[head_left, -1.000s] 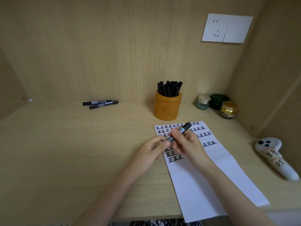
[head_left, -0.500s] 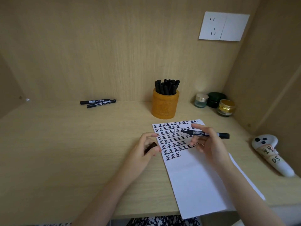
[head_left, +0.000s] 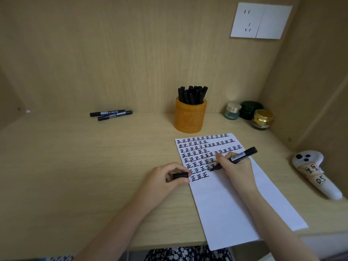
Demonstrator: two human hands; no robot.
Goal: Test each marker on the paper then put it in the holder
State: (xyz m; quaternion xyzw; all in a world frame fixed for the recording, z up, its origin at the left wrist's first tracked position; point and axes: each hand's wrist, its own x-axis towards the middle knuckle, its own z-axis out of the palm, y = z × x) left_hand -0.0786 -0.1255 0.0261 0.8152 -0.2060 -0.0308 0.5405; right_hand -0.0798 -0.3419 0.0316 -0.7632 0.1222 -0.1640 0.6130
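Note:
My right hand [head_left: 234, 167] grips an uncapped black marker [head_left: 243, 155] in a writing hold, its tip down on the white paper [head_left: 229, 200] beside rows of black characters. My left hand [head_left: 165, 178] pinches the marker's black cap [head_left: 180, 175] at the paper's left edge. An orange holder [head_left: 190, 117] packed with several black markers stands behind the paper. Two more black markers [head_left: 111, 114] lie side by side on the desk at the back left.
Three small jars [head_left: 248, 113] stand in the back right corner. A white controller with taped labels [head_left: 314, 172] lies at the right. Wooden walls close in the desk [head_left: 75, 166] at back and right. The paper overhangs the front edge.
The cap came off into my left hand. My right hand turned the marker and lowered its tip from above the paper onto the sheet, near the last rows of characters.

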